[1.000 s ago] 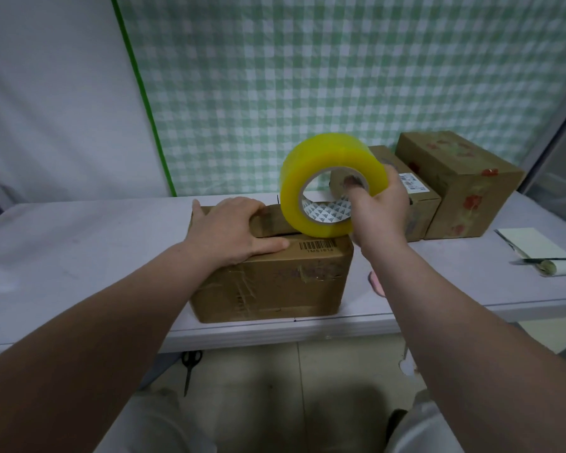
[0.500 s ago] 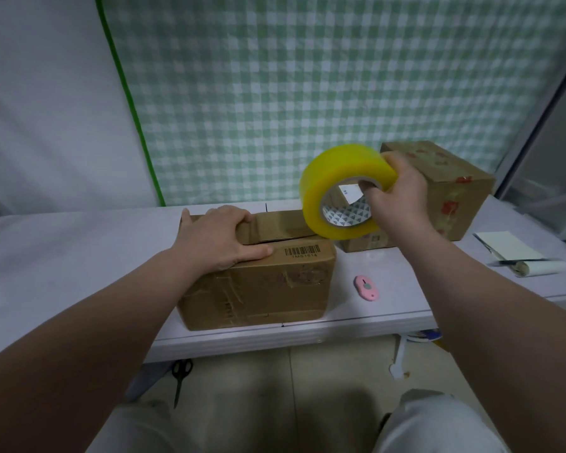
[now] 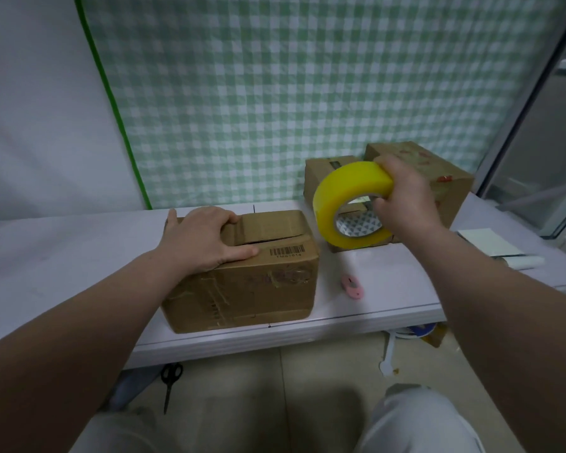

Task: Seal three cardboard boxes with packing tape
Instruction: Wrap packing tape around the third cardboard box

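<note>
my right hand [image 3: 402, 197] has carried the tape roll [image 3: 350, 178], gripped through its core, off the box [image 3: 252, 289] and out to the right. my left hand [image 3: 206, 238] still presses flat on the box flaps; the seam looks untaped, nothing sealed yet.

Bare forearms [image 3: 89, 325], pale grey trousers [image 3: 415, 420].

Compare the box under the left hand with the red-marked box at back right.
The near box sits up front on the table with the left hand pressing its flaps; the red-marked box stands at the back, partly hidden by the right hand holding the tape roll. The near box carries a barcode label; the red-marked box shows red marks. Both are brown cardboard.
</note>
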A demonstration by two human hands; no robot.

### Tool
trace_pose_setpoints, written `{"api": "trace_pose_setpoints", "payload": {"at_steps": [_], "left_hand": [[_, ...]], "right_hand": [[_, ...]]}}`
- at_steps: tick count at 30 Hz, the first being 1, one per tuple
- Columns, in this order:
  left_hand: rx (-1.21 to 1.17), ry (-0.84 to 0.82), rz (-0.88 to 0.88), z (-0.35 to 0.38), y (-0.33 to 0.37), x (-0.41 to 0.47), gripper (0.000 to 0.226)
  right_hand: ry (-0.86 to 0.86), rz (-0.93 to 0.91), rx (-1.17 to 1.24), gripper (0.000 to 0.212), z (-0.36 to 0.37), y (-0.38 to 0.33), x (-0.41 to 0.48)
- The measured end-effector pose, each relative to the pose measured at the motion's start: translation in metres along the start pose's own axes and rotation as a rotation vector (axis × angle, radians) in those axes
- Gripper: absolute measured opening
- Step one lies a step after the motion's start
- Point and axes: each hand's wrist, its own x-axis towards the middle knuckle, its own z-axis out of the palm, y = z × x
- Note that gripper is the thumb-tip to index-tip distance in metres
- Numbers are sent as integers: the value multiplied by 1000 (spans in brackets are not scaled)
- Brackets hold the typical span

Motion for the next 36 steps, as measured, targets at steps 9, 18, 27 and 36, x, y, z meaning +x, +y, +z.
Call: {"api": "trace_pose_setpoints", "payload": {"at_steps": [9, 18, 27, 36], "left_hand": [[13, -12, -5, 0, 1, 0, 108], [17, -35, -10, -3, 2, 0, 103], [33, 15, -101, -12, 14, -15, 73], [266, -73, -160, -2, -18, -50, 119]], "right_hand": [[-9, 28, 12, 56, 17, 14, -9], [55, 148, 5, 46, 26, 10, -11], [95, 74, -85, 55, 22, -1, -11], [77, 114, -53, 53, 26, 4, -15]]}}
